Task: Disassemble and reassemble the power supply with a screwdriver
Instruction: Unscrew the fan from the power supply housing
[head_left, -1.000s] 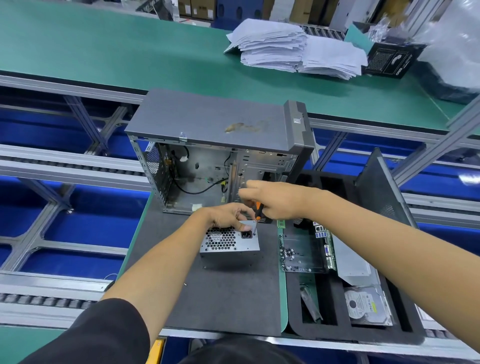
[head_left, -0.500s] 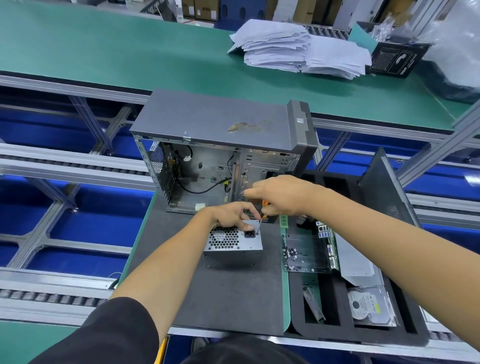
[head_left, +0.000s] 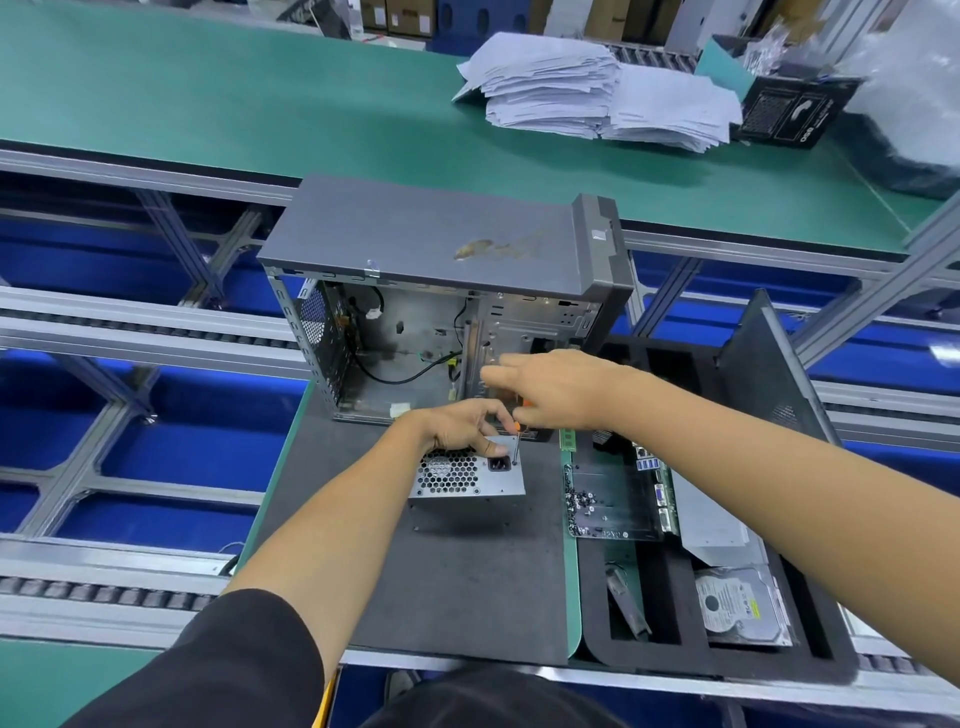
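One hard drive is seen nearest, in the black foam tray at the right, with one circuit board just beyond it. One power supply stands on the dark mat at centre, gripped along its top edge by the left hand. One screwdriver is held in the curled fingers of the right hand, its tip set at the unit's upper right corner. The shaft is best kept square to the screw and pressed firmly while the casing is braced. One open computer case stands beyond; two paper stacks lie farthest.
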